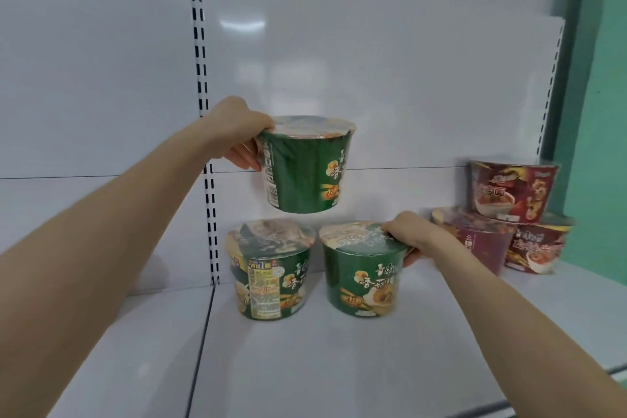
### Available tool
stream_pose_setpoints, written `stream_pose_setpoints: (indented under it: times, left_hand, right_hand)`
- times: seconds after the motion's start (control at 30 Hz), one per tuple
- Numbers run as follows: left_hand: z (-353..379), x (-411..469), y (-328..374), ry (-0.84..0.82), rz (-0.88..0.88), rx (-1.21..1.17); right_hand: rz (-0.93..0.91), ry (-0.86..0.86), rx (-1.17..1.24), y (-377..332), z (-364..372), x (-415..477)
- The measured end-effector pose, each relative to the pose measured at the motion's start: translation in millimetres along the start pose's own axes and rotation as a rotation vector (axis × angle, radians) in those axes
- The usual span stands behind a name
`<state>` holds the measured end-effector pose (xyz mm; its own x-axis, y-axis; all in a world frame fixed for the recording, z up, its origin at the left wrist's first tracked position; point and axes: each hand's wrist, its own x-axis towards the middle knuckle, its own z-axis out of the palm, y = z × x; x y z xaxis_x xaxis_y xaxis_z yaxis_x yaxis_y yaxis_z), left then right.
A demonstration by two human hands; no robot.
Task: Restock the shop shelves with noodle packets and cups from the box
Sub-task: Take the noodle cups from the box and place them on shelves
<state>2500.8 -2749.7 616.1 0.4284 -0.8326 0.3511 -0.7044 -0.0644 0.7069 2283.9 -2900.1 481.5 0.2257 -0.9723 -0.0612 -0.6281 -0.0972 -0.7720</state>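
My left hand (237, 136) grips a green noodle cup (305, 166) by its rim and left side, holding it in the air above two other green cups. One green cup (271, 275) stands on the white shelf (305, 366) at the left. Beside it stands a second green cup (363, 275), and my right hand (407, 234) holds the right edge of its lid, thumb under the rim.
Three dark red noodle cups are stacked at the back right of the shelf, one (512, 192) on top of two (475, 241) (539, 248). A slotted upright (207, 163) divides the white back panel. A green wall (597, 112) is at the right.
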Motion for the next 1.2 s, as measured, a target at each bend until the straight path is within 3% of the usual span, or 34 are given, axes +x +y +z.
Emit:
stream_pose_setpoints:
  times: [0.63,1.2]
  left_hand:
    - [49,6,-8,-0.069,-0.152,0.093]
    - [53,6,-4,-0.098,-0.189,0.17]
  right_hand:
    - [-0.126,-0.13,-0.02,-6,5,48]
    - [-0.144,-0.118,-0.058,-5,2,47]
